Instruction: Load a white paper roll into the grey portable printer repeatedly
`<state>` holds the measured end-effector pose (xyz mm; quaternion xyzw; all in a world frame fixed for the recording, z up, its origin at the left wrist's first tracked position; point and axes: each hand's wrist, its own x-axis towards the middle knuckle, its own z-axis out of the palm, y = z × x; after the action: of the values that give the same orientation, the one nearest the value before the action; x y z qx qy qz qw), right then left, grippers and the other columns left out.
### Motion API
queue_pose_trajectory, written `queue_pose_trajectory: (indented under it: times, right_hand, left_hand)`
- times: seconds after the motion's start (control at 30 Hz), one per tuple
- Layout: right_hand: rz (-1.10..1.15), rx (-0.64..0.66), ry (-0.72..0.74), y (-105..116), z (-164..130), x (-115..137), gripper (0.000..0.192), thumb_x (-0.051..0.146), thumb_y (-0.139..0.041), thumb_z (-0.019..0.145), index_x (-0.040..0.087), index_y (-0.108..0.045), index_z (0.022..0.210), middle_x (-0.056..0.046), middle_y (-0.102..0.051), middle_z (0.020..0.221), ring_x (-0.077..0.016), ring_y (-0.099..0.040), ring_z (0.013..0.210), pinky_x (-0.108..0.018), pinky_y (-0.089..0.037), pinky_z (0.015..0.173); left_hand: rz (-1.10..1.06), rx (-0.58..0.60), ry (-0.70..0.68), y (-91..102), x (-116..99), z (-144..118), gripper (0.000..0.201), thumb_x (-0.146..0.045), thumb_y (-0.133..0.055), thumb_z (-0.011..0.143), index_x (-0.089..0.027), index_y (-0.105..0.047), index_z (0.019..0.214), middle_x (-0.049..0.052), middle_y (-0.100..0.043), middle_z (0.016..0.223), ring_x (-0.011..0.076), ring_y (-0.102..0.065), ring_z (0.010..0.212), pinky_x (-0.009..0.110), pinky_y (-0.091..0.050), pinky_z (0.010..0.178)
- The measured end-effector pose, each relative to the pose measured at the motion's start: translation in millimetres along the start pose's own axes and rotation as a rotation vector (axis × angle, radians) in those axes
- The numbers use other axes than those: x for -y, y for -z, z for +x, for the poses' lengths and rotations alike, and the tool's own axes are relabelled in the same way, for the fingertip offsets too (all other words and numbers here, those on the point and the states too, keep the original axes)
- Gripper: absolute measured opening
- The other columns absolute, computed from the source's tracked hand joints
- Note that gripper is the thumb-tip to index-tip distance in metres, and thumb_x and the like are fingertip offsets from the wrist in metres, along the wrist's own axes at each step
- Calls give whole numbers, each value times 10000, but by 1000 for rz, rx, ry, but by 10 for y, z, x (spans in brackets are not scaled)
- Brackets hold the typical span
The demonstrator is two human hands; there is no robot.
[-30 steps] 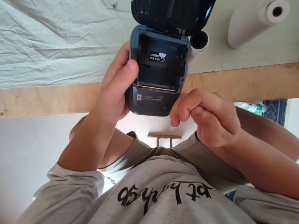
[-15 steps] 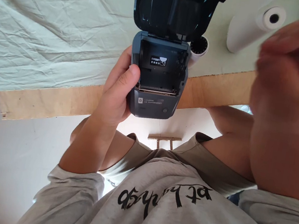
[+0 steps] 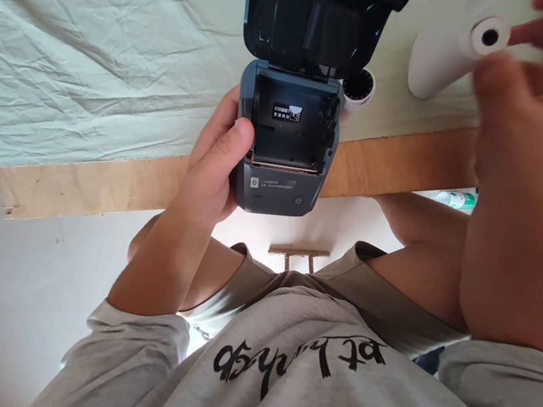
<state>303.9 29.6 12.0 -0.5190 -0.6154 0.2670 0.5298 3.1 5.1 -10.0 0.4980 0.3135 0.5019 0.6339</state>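
Pale green cloth (image 3: 97, 37) covered the bench. Our left hand (image 3: 210, 168) gripped the label printer (image 3: 284, 145), lid raised, bay empty. Our right hand (image 3: 526, 118), fingers spread, closed around the paper roll (image 3: 449, 53); we judged a firm grasp across its end best.

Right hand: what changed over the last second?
The right hand left the front corner of the printer, swung up and to the right, and now closes its fingers around the end of the white paper roll, which has tilted slightly. The left hand holds the printer as before, lid open, compartment without a roll.
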Motion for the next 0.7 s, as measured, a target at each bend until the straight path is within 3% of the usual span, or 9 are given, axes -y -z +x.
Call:
queue_pose_trajectory:
  times: [0.07, 0.2, 0.27, 0.4, 0.5, 0.57, 0.63, 0.7]
  right_hand:
    - [-170, 0, 16, -94, 17, 49, 496, 59, -777, 687, 198, -675, 1152, 23, -666, 1103, -42, -564, 821, -110, -411, 584]
    - [-402, 14, -91, -196, 82, 77, 352, 31, -715, 692, 137, -689, 1026, 56, -634, 884, 0, -426, 676, -132, -305, 514]
    - [-437, -18, -39, -213, 97, 53, 290, -1, -687, 673, 132, -693, 931, 72, -561, 754, 5, -360, 607, -155, -260, 482]
    - [-443, -30, 94, -199, 87, -39, 433, -156, -603, 551, 171, -681, 824, 87, -439, 604, -15, -241, 535, -206, -225, 466]
    - [-466, 39, 114, -165, 73, -99, 378, -76, -705, 578, 186, -685, 850, 51, -530, 717, -47, -391, 639, -212, -338, 576]
    - [-502, 34, 109, -146, 67, -124, 294, 72, -783, 631, 183, -692, 887, 2, -598, 882, -96, -515, 825, -232, -408, 720]
    - [-529, 9, 109, -133, 58, -131, 253, 168, -792, 661, 189, -702, 897, -25, -617, 958, -142, -550, 943, -271, -423, 797]
    - [-513, 4, 122, -123, 43, -118, 358, 164, -797, 626, 231, -705, 966, -3, -626, 928, -140, -550, 870, -299, -409, 747]
  left_hand:
    - [-20, 1, -10, -17, -22, -6, 516, -605, -502, 907, -221, -619, 1231, 110, -667, 1152, 313, -565, 1307, 476, -496, 1092]
    - [-45, 16, -9, -36, -57, -16, 461, -547, -504, 934, -213, -619, 1230, 97, -679, 1157, 285, -578, 1292, 452, -479, 1114]
    - [-37, 14, 1, -40, -64, -19, 450, -544, -498, 941, -220, -625, 1225, 88, -681, 1147, 270, -600, 1266, 441, -483, 1109]
    - [2, -23, 7, -40, -60, -20, 468, -594, -521, 922, -233, -631, 1199, 81, -677, 1128, 259, -625, 1230, 432, -494, 1088]
    - [-3, -6, 10, -34, -60, -18, 485, -606, -524, 919, -229, -618, 1210, 73, -675, 1121, 266, -619, 1242, 439, -508, 1065]
    - [-6, 9, 8, -32, -64, -19, 467, -578, -516, 933, -222, -617, 1218, 71, -678, 1134, 265, -618, 1244, 440, -511, 1067]
    - [-17, 27, -6, -36, -67, -22, 469, -568, -509, 939, -209, -618, 1220, 78, -682, 1149, 266, -619, 1241, 452, -507, 1080]
    - [-15, 15, 0, -48, -71, -25, 482, -581, -498, 939, -210, -615, 1224, 82, -678, 1157, 274, -619, 1247, 470, -502, 1089]
